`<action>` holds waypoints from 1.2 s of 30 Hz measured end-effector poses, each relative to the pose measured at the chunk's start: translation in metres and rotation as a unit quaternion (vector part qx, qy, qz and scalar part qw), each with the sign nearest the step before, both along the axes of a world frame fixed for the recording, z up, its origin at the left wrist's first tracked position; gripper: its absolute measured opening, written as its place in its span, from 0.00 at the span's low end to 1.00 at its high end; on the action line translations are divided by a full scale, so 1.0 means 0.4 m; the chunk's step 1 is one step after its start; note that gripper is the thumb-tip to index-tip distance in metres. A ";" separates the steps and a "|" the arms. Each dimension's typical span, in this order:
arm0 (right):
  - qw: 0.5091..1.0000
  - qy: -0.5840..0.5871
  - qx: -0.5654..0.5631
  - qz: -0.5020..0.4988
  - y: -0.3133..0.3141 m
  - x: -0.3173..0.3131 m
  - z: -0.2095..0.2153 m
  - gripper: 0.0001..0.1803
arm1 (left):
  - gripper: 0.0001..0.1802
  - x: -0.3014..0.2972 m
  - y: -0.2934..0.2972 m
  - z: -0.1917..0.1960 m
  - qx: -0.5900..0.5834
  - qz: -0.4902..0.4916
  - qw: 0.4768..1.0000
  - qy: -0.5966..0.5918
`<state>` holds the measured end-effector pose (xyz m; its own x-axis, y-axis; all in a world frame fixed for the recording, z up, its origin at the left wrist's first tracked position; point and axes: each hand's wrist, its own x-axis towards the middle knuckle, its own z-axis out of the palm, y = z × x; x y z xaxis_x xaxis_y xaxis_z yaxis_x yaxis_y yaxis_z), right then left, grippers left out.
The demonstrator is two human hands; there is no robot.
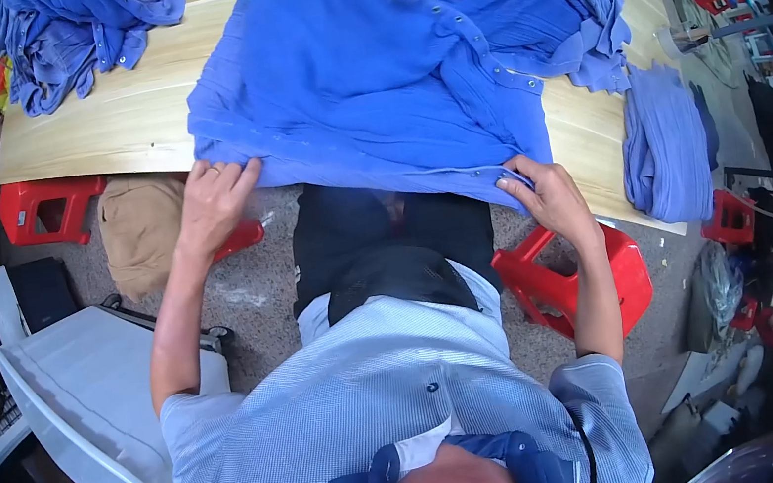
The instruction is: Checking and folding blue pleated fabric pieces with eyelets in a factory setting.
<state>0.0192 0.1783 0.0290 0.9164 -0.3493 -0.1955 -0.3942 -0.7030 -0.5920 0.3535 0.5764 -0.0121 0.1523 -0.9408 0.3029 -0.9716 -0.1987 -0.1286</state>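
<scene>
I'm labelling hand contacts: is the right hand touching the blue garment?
Touching. In the head view, the right hand grips the near edge of the blue garment between thumb and fingers.

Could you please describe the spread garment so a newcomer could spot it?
At the wooden table's near edge is a spread blue garment. Unlike the blue heap and folded pile, it has the left hand and right hand on its edge.

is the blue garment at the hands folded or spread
Spread, though creased: the garment lies wide, its lower edge reaching from left hand to right hand
</scene>
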 end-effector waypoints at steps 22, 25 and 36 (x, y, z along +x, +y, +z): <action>0.927 -0.128 0.290 -0.202 -0.124 -0.087 -0.096 0.10 | 0.16 0.065 -0.107 0.001 -0.084 0.057 0.974 0.202; 0.895 -0.188 0.339 -0.222 -0.121 -0.090 -0.099 0.08 | 0.14 0.083 -0.095 0.022 -0.106 0.043 0.969 0.217; 0.952 -0.091 0.044 -0.288 -0.203 -0.055 -0.103 0.10 | 0.15 0.137 -0.188 0.025 -0.066 0.047 0.967 0.241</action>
<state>-0.0029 0.0971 -0.0120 0.5989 -0.7939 -0.1047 -0.5853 -0.3447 -0.7339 0.4084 0.5012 -0.0020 0.3889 -0.8741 0.2911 -0.8891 -0.2732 0.3673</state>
